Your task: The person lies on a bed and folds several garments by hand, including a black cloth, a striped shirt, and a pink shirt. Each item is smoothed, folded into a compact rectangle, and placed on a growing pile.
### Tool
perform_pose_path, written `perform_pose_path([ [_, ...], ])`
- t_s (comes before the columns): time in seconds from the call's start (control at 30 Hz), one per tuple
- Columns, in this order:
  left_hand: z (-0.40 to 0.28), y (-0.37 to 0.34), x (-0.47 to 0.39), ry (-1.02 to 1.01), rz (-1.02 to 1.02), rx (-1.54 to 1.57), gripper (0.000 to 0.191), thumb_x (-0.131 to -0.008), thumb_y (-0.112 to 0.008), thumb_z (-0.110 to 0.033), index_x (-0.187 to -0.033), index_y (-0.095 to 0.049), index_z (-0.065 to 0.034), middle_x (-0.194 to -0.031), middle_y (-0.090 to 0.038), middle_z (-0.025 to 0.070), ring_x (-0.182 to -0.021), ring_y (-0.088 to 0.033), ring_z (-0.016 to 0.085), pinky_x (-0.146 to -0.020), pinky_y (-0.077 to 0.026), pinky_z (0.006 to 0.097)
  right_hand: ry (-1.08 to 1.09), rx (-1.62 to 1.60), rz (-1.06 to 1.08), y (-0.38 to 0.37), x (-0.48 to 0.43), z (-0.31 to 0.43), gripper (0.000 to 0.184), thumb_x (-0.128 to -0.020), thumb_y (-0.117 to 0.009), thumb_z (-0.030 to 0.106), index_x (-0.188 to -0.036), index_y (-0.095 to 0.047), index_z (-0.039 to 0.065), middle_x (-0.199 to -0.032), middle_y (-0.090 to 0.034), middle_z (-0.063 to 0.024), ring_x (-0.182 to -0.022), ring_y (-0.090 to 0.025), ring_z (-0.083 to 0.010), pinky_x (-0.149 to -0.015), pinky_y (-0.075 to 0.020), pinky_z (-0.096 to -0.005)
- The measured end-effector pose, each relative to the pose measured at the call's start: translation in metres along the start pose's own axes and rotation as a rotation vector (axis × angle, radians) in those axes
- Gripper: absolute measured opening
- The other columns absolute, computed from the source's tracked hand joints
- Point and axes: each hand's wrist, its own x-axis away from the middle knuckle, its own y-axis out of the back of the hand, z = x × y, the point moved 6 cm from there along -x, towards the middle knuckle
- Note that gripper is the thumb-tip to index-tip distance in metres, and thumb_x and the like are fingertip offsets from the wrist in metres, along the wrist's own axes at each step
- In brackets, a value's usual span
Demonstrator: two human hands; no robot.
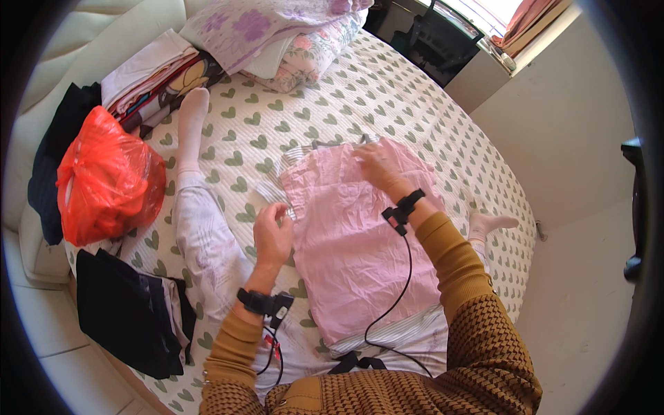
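A pink sleeveless-looking garment (363, 249) lies spread and wrinkled on the bed between my legs. Beneath it a grey-and-white striped garment (272, 192) shows at the upper left and along the lower edge. My right hand (381, 166) is over the pink garment's top part, fingers bent down; whether they pinch the cloth is hidden. Beside the pink garment's left edge is my left hand (274, 233), its fingers loosely curled with a gap at the thumb and no cloth visible in it. Both wrists wear black straps with small cabled devices.
The bed has a heart-patterned quilted cover (280, 127). At left lie a red plastic bag (111, 181), folded dark clothes (124, 316) and a stack of folded fabrics (150, 72). Floral bedding (311, 57) is heaped at the back. A black chair (441, 41) stands beyond the bed.
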Motion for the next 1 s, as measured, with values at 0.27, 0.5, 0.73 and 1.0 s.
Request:
perform_pose_path([
  [0.27,-0.011,-0.082,-0.129,-0.155,0.156,-0.391,0.024,-0.085,-0.067,-0.023,-0.099,-0.070,-0.0041,-0.095,-0.070,0.0149,-0.092,-0.065,0.034,-0.084,-0.051,0.0434,-0.311,0.252,-0.170,-0.008,0.012,-0.161,0.022,-0.094,-0.053,0.023,-0.099,-0.072,0.013,-0.094,-0.069,-0.0139,-0.107,-0.062,-0.0352,-0.091,-0.0476,-0.0478],
  [0.5,0.008,-0.131,-0.136,-0.184,0.137,-0.525,0.016,-0.079,-0.067,-0.018,-0.091,-0.064,-0.0096,-0.099,-0.069,0.0099,-0.105,-0.056,0.032,-0.089,-0.042,0.0518,-0.328,0.168,-0.123,-0.030,0.013,-0.188,0.018,-0.090,-0.064,0.025,-0.096,-0.075,0.013,-0.092,-0.068,-0.0104,-0.098,-0.060,-0.0334,-0.090,-0.0471,-0.0457],
  [0.73,0.016,-0.091,-0.158,-0.149,0.059,-0.300,0.016,-0.075,-0.072,-0.007,-0.089,-0.067,-0.0009,-0.091,-0.065,0.0155,-0.083,-0.064,0.033,-0.075,-0.051,0.0385,-0.305,-0.290,-0.281,-0.001,0.003,-0.182,0.008,-0.085,-0.069,0.010,-0.088,-0.075,0.007,-0.090,-0.067,-0.0096,-0.099,-0.061,-0.0316,-0.088,-0.0486,-0.0415],
  [1.0,0.024,-0.113,-0.158,-0.202,0.158,-0.792,0.020,-0.079,-0.070,-0.014,-0.096,-0.064,-0.0062,-0.104,-0.064,0.0132,-0.103,-0.057,0.035,-0.084,-0.047,0.0486,-0.322,0.003,0.046,-0.063,-0.019,-0.193,0.032,-0.084,-0.070,0.023,-0.114,-0.068,0.011,-0.105,-0.068,-0.0107,-0.104,-0.061,-0.0327,-0.095,-0.0462,-0.0424],
])
